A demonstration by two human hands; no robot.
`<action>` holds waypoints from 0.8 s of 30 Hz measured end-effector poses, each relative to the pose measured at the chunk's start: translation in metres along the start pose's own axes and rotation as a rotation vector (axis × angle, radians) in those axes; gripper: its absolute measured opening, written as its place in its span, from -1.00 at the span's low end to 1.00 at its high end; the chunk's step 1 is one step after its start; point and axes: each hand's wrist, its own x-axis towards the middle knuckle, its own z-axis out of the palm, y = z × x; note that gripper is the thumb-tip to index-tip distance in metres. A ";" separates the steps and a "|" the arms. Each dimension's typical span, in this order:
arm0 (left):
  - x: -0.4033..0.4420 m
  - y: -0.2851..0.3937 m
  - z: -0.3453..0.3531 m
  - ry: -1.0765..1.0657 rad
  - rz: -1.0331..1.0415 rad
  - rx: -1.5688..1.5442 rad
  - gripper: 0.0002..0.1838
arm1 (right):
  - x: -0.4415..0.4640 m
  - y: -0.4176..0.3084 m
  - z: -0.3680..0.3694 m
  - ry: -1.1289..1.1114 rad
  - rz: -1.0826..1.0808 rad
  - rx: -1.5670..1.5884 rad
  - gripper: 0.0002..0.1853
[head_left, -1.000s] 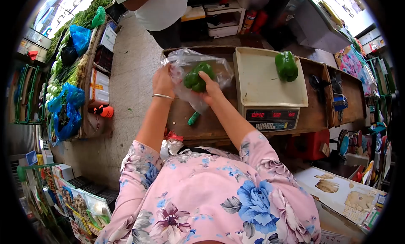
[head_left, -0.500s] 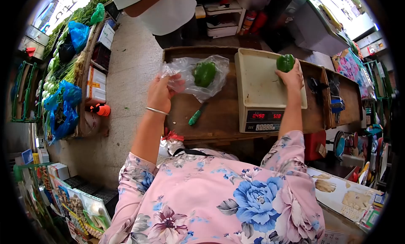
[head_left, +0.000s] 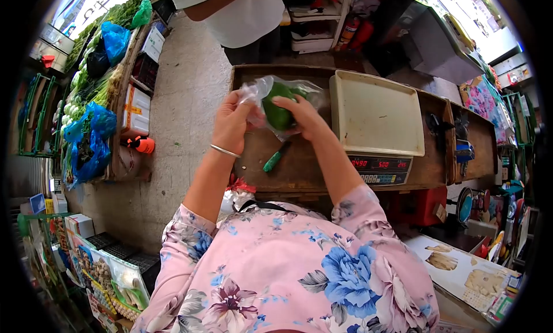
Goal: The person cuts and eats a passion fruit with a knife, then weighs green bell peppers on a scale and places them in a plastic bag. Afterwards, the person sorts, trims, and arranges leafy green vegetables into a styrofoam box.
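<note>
My left hand [head_left: 231, 123] pinches the edge of a clear plastic bag [head_left: 314, 92] above the wooden counter. My right hand [head_left: 302, 115] is closed on a green bell pepper [head_left: 277, 109] at the mouth of the bag. More green shows behind my right fingers, inside the plastic, partly hidden. Below the bag a green-handled knife [head_left: 273, 160] lies on the wood. To the right stands a scale with a bare cream tray [head_left: 377, 114] and a lit red display [head_left: 377, 164].
A person in a white shirt [head_left: 245, 16] stands across the wooden counter [head_left: 299, 172]. Vegetables and blue bags [head_left: 92, 137] line a stand at the left. Dark tools [head_left: 439, 126] lie right of the scale. A red box [head_left: 423, 206] sits below.
My right hand has carried the pepper from the scale tray leftward to the bag. The bag, earlier resting on the counter with one pepper inside, is now gathered up between both hands.
</note>
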 end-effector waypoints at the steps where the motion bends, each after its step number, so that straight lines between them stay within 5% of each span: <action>1: -0.001 -0.002 0.000 0.005 0.001 0.001 -0.87 | 0.014 0.002 0.015 0.047 -0.029 -0.021 -0.26; 4: 0.001 -0.005 -0.002 -0.046 0.073 0.026 -0.88 | 0.062 0.023 0.034 0.297 -0.355 -0.475 -0.17; 6: 0.005 -0.004 -0.009 0.029 0.028 -0.025 -0.85 | 0.070 0.038 0.040 0.307 -0.352 -0.397 -0.14; 8: 0.008 -0.005 -0.016 0.051 0.034 -0.024 -0.85 | 0.069 0.056 0.039 0.424 -0.615 -0.578 -0.20; 12: 0.009 -0.006 -0.022 0.115 -0.026 -0.014 -0.84 | -0.012 0.070 0.025 0.535 -0.889 -0.522 -0.85; 15: 0.010 -0.015 -0.024 0.101 -0.034 0.029 -0.86 | -0.039 0.121 0.016 0.368 -0.829 -0.615 -0.88; 18: 0.009 -0.024 -0.017 0.042 -0.084 0.007 -0.79 | -0.034 0.142 0.017 0.160 -0.408 -1.042 -0.65; 24: -0.008 -0.034 0.000 -0.020 -0.049 0.133 -0.70 | -0.026 0.157 0.011 0.089 -0.396 -1.185 -0.72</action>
